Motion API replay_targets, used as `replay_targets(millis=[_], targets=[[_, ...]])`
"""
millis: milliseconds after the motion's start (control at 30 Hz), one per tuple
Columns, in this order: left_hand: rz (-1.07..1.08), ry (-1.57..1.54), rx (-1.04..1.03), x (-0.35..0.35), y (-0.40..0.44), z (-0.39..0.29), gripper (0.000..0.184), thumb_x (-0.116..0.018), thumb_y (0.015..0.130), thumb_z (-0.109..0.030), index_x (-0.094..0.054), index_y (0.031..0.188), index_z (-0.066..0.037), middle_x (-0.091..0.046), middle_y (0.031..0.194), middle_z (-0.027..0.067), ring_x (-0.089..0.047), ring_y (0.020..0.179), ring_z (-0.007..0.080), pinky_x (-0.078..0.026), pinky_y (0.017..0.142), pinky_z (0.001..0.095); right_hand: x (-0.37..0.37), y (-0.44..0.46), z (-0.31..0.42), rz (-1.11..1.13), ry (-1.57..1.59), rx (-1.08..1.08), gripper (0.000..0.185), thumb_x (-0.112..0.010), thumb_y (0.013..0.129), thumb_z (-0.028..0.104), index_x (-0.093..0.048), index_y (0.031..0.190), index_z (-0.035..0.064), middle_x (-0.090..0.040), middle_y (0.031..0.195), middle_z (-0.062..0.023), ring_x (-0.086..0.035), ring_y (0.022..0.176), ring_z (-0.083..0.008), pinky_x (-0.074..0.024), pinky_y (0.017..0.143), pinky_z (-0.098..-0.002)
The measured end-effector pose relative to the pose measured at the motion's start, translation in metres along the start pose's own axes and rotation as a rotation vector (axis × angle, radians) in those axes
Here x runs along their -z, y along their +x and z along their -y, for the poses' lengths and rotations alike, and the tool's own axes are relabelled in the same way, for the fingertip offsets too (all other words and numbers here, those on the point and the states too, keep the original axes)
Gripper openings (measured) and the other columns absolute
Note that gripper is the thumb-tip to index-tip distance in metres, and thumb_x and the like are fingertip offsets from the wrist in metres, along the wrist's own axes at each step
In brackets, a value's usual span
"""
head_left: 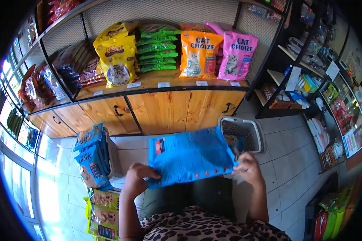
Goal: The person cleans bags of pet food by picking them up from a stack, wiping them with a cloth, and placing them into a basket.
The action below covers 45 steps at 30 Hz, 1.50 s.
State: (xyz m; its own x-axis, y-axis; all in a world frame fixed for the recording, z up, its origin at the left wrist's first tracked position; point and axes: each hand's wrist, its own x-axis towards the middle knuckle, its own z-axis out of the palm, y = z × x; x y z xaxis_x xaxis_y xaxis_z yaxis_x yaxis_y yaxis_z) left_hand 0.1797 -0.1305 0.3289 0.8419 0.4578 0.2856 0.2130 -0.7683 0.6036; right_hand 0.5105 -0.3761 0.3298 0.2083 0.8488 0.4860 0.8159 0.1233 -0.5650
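Note:
A blue pet food bag (191,154) is stretched out in front of my body, its printed back facing up. My left hand (138,178) is closed on the bag's lower left corner, thumb on top. At the lower right edge, my right hand (248,168) pinches the bag with bent fingers. A dark, blurred bit shows beside those fingers; I cannot make out what it is. Beyond the bag, a grey plastic basket (255,134) stands on the floor with a bag partly visible inside. To the left, several blue dog food bags (90,158) lean in and against another basket (114,156).
Yellow cat food bags (116,56), green packs (157,48), an orange bag (200,54) and a pink bag (237,56) stand on the shelf above wooden cabinets (159,112). Lime-green bags (103,213) lie at lower left. Dark shelving (269,76) rises at right.

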Motion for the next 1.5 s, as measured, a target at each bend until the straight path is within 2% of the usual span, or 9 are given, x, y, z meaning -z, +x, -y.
replay_targets(millis=[167,400,567,733,867,1000,1067,1400,1500], targets=[[0.197,0.003,0.120,-0.034,-0.052,0.020,0.020,-0.067,0.073,0.004,-0.073,0.087,-0.009,-0.070,0.098,0.0059,-0.065,0.087,0.0243,-0.048,0.089,0.0380,-0.014,-0.045,0.004,0.256,0.157,-0.382,0.018,-0.079,0.064,0.002,-0.067,0.078,0.0061,-0.054,0.088,-0.0052,-0.053,0.081,-0.0201,-0.0415,0.074,-0.0291],[-0.006,-0.141,0.165,-0.054,0.019,-0.043,0.041,-0.061,0.081,0.000,-0.062,0.120,-0.010,-0.052,0.135,0.0137,-0.052,0.122,0.0323,-0.036,0.104,0.0461,-0.019,0.019,0.015,-0.286,0.940,-0.475,0.049,-0.064,0.082,0.014,-0.050,0.128,0.0047,-0.058,0.115,-0.0127,-0.059,0.091,-0.0219,-0.0478,0.078,-0.0328],[-0.054,0.029,0.193,-0.128,0.043,-0.032,0.049,-0.056,0.089,-0.019,-0.048,0.136,-0.009,-0.035,0.150,0.0155,-0.029,0.140,0.0360,-0.021,0.110,0.0585,-0.153,0.050,0.018,-0.011,-0.116,0.010,0.034,-0.067,0.081,0.020,-0.060,0.112,0.0094,-0.060,0.096,-0.0072,-0.057,0.078,-0.0222,-0.0485,0.067,-0.0334],[0.006,0.262,0.276,-0.149,0.031,-0.022,0.057,-0.052,0.090,-0.030,-0.043,0.140,-0.003,-0.028,0.153,0.0177,-0.020,0.144,0.0354,-0.011,0.111,0.0624,-0.135,0.069,-0.063,0.041,-0.439,-0.464,0.033,-0.070,0.077,0.014,-0.066,0.110,0.0131,-0.060,0.093,-0.0069,-0.058,0.078,-0.0228,-0.0468,0.068,-0.0333],[-0.009,0.288,0.266,-0.142,0.045,-0.021,0.061,-0.052,0.090,-0.033,-0.041,0.141,-0.002,-0.025,0.155,0.0181,-0.021,0.144,0.0350,-0.010,0.111,0.0620,-0.125,0.063,-0.174,0.075,-0.150,-0.728,0.027,-0.057,0.088,0.034,-0.066,0.092,0.0089,-0.064,0.084,-0.0102,-0.062,0.073,-0.0276,-0.0459,0.063,-0.0392],[0.039,0.287,0.298,-0.142,0.042,-0.030,0.061,-0.052,0.091,-0.033,-0.040,0.143,-0.004,-0.025,0.155,0.0167,-0.016,0.146,0.0340,-0.009,0.112,0.0598,-0.100,0.093,-0.037,0.095,0.141,-0.877,0.027,-0.061,0.085,0.034,-0.067,0.096,0.0099,-0.066,0.093,-0.0090,-0.062,0.077,-0.0286,-0.0469,0.065,-0.0402],[0.051,0.292,0.289,-0.145,0.041,-0.030,0.062,-0.052,0.091,-0.033,-0.040,0.143,-0.003,-0.026,0.155,0.0172,-0.016,0.146,0.0341,-0.009,0.112,0.0602,-0.140,0.073,-0.010,0.100,-0.224,-0.107,0.026,-0.064,0.083,0.032,-0.067,0.101,0.0129,-0.064,0.095,-0.0077,-0.061,0.081,-0.0268,-0.0482,0.068,-0.0398],[-0.013,0.312,0.251,-0.141,0.049,-0.019,0.061,-0.050,0.090,-0.034,-0.041,0.142,-0.002,-0.028,0.154,0.0184,-0.018,0.145,0.0356,-0.009,0.111,0.0614,-0.088,0.076,-0.116,-0.210,0.245,-0.710,0.023,-0.061,0.091,0.023,-0.067,0.107,0.0081,-0.062,0.100,-0.0078,-0.059,0.072,-0.0239,-0.0466,0.059,-0.0316],[0.010,0.266,0.266,-0.143,0.042,-0.027,0.060,-0.050,0.091,-0.034,-0.042,0.142,-0.002,-0.028,0.153,0.0186,-0.018,0.145,0.0361,-0.008,0.112,0.0614,-0.095,0.079,-0.034,0.006,0.037,-0.390,0.024,-0.065,0.084,0.016,-0.069,0.107,0.0117,-0.063,0.093,-0.0052,-0.059,0.083,-0.0217,-0.0471,0.077,-0.0318]])
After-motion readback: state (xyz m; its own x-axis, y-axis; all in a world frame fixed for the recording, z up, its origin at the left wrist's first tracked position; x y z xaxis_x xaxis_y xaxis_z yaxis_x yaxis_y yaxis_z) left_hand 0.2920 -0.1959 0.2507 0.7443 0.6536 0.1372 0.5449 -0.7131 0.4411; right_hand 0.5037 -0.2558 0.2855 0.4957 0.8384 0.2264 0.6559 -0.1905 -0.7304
